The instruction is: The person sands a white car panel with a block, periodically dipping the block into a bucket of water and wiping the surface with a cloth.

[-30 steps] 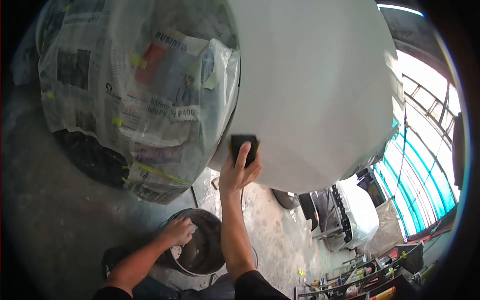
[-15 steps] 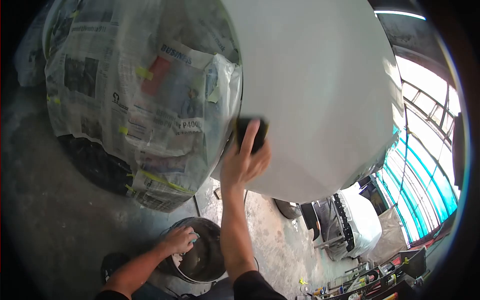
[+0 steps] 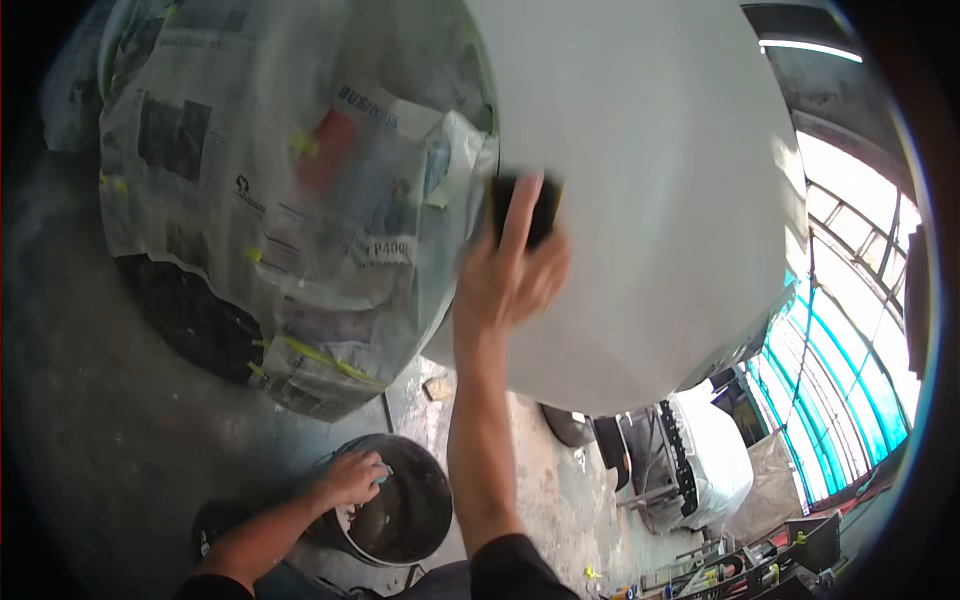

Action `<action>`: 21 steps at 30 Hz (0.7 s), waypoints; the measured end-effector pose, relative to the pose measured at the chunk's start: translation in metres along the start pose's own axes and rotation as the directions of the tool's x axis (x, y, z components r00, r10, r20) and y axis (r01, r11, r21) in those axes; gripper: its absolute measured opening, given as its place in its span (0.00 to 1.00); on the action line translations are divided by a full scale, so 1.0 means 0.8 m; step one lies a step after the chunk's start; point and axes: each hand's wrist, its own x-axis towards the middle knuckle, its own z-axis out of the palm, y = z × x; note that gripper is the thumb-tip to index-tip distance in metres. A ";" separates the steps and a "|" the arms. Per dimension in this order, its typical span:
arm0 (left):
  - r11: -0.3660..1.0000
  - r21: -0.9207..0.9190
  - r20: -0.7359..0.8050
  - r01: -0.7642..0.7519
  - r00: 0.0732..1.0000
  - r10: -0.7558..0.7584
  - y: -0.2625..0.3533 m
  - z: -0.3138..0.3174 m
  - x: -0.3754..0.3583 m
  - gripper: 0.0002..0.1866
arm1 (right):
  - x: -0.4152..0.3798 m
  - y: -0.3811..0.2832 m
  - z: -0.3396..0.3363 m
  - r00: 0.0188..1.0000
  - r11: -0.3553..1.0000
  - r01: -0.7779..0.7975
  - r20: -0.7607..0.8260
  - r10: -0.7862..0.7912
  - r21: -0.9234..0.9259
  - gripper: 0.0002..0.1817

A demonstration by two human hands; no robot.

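A black sanding block (image 3: 541,212) lies flat against a pale grey car panel (image 3: 640,200), close to its left edge. My right hand (image 3: 512,270) grips the block from behind, one finger stretched along its back. Lower down, my left hand (image 3: 352,478) is closed at the rim of a dark bucket (image 3: 425,500). A bit of something blue-green (image 3: 384,472) shows at its fingertips; its kind is too small to make out. Masking newspaper (image 3: 290,220), held with yellow tape, covers the car part left of the panel.
A dark tyre (image 3: 185,315) shows beneath the newspaper. On the concrete floor (image 3: 560,500) lies a small brownish block (image 3: 437,388). A white bumper-like part (image 3: 715,460) stands at right, and a rack of tools (image 3: 740,565) sits at lower right.
My right hand has slid the sanding block upward along the panel's left edge. My left hand stays at the bucket rim. The view has shifted slightly.
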 end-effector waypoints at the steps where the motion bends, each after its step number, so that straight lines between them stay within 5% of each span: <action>1: 1.000 -0.019 -0.001 0.017 1.000 -0.017 0.000 -0.003 0.002 0.15 | 0.036 -0.019 -0.014 0.992 0.998 -0.053 0.116 0.055 -0.015 0.39; 7: 1.000 -0.018 0.034 0.003 0.999 -0.002 0.001 -0.010 0.005 0.16 | -0.192 0.067 -0.014 0.999 0.995 -0.031 0.012 0.030 0.094 0.36; 14: 0.999 0.028 0.092 0.036 0.995 -0.039 0.003 -0.011 0.007 0.18 | 0.033 -0.002 -0.003 0.994 0.998 0.068 0.092 -0.066 -0.015 0.41; 21: 0.998 -0.056 0.015 0.016 1.000 -0.016 0.008 -0.022 0.006 0.16 | -0.146 0.080 -0.026 0.997 0.996 0.079 0.014 -0.079 0.028 0.41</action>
